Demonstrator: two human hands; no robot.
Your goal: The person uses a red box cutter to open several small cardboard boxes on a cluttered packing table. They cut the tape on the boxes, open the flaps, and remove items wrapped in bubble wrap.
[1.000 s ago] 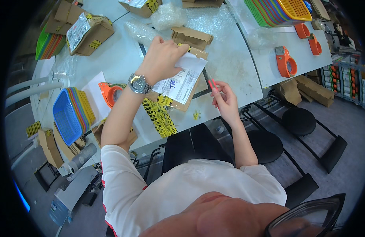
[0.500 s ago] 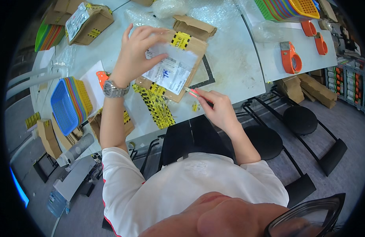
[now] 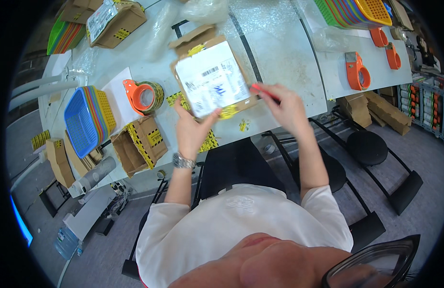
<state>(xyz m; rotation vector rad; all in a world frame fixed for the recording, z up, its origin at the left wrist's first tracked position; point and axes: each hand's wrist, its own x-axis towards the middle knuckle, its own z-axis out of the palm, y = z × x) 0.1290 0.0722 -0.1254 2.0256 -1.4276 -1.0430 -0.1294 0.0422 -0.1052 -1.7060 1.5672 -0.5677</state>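
A flat cardboard box [image 3: 243, 106] lies on the table in front of me, its far flap [image 3: 195, 40] folded out. On top it bears a white shipping label [image 3: 210, 81] with blue handwriting, and yellow-black tape at both ends. My left hand [image 3: 191, 130] grips the near left corner, thumb on top and other fingers partly hidden. At the box's right edge, my right hand [image 3: 288, 109] closes around a red-handled utility knife [image 3: 263, 89]; its blade cannot be made out. A strip of yellow-black tape [image 3: 208, 142] sticks out from beneath the box.
Left of the box are an orange tape dispenser [image 3: 134, 96], an open carton [image 3: 138, 145] and stacked coloured baskets [image 3: 82, 126]. Bubble wrap [image 3: 260, 19] and a taped parcel [image 3: 117, 26] lie at the back. Another orange dispenser [image 3: 355, 72] stands right. Black stools [image 3: 365, 145] line the near side.
The box has turned and shifted slightly left. My left hand has come down from above it to its near left corner. My right hand has moved right and up with the knife.
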